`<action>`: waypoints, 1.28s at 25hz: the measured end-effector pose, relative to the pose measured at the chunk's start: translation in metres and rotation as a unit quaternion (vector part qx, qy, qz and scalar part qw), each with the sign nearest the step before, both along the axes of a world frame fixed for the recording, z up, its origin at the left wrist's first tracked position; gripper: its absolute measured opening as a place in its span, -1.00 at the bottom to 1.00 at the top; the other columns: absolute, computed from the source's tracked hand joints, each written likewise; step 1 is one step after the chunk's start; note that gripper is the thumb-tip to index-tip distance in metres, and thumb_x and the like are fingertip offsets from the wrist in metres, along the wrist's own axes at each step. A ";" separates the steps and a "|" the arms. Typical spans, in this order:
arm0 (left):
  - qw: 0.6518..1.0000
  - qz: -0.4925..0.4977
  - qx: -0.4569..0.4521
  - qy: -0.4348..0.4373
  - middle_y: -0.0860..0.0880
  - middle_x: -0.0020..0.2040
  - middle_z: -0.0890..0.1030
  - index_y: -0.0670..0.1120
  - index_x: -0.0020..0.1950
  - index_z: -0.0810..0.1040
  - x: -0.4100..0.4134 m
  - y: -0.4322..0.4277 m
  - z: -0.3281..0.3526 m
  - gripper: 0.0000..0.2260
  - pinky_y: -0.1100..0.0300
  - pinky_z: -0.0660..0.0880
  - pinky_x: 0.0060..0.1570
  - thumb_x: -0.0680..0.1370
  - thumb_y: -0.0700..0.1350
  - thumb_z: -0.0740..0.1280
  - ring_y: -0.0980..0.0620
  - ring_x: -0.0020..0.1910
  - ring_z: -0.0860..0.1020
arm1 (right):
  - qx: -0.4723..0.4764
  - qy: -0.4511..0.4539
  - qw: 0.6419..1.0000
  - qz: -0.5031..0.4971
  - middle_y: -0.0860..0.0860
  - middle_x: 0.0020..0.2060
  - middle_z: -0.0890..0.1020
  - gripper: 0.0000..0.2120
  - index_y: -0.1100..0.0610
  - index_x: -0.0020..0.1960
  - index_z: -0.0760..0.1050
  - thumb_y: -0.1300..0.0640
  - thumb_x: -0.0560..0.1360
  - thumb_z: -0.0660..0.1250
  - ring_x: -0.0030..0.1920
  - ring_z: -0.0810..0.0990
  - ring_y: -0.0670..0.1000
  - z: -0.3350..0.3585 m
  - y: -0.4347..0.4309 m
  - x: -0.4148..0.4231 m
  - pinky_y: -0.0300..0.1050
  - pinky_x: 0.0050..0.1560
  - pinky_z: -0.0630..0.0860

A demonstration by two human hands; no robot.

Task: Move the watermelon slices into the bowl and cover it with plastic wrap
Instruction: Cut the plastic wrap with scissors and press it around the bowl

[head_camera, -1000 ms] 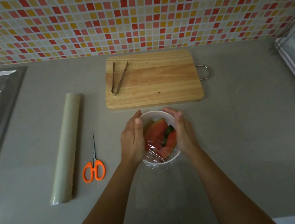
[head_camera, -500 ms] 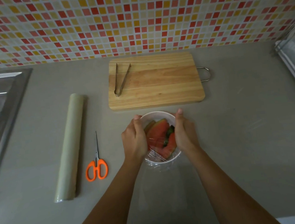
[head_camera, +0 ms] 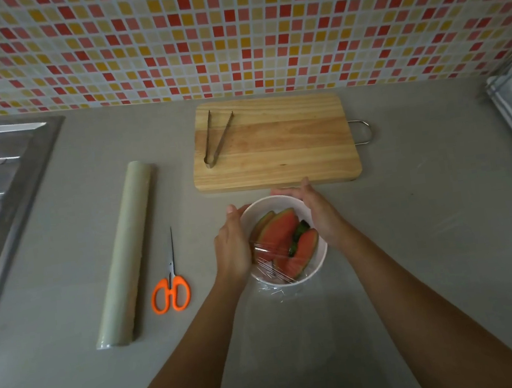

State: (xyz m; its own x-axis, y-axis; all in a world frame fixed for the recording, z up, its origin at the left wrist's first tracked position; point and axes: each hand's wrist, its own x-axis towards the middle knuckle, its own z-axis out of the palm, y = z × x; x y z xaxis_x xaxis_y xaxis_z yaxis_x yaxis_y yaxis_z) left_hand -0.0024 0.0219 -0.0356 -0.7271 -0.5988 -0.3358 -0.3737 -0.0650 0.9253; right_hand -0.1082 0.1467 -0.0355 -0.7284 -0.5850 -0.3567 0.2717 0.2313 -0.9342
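Sealing the wrap: right hand (head_camera: 318, 215) now at the bowl's far rim

Vs. half a sec ago, the right hand has slid from the bowl's (head_camera: 319, 261) right side round to the far edge, fingers pressed together and laid flat along the rim. The left hand (head_camera: 234, 248) stays cupped on the left wall, fingers together w/ thumb up top. The watermelon slices (head_camera: 280, 232) sit inside under plastic wrap (head_camera: 270, 264), which is crinkled at the near edge (spare film trails onto the counter (head_camera: 431, 236)). The bowl is just in front of the cutting board (head_camera: 274, 146). Judging by this, it's the last smoothing pass, and the far side prob. needs tucking.
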 end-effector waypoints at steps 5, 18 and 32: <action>0.999 0.028 0.031 -0.023 -0.01 -0.09 0.66 0.15 -0.05 0.63 -0.001 0.000 -0.003 -0.51 0.12 0.54 -0.05 0.55 0.27 -0.07 0.03 -0.06 0.62 | 0.040 -0.129 0.990 -0.042 0.11 -0.26 0.67 -0.22 0.15 -0.04 0.62 -0.45 0.40 -0.09 -0.13 0.63 0.10 -0.002 -0.005 -0.005 0.01 0.13 0.48; 1.000 0.002 -0.006 0.017 0.10 -0.16 0.67 0.25 -0.11 0.61 0.005 -0.004 -0.002 -0.54 0.36 0.51 -0.21 0.56 0.25 -0.08 0.21 -0.15 0.63 | 0.298 0.023 0.950 -0.096 0.03 -0.48 0.54 -0.09 0.14 -0.48 0.48 -0.57 0.23 -0.32 -0.39 0.53 0.06 0.020 -0.020 0.006 -0.09 -0.34 0.36; 0.998 0.062 0.023 -0.015 0.00 -0.02 0.65 0.07 0.04 0.53 0.049 -0.010 0.007 -0.51 0.10 0.43 0.05 0.54 0.29 -0.09 0.03 0.07 0.57 | 0.164 0.052 0.985 0.008 0.01 0.14 0.61 -0.13 -0.13 0.19 0.51 -0.57 0.26 -0.26 0.16 0.55 0.02 0.023 0.015 0.005 0.08 0.27 0.39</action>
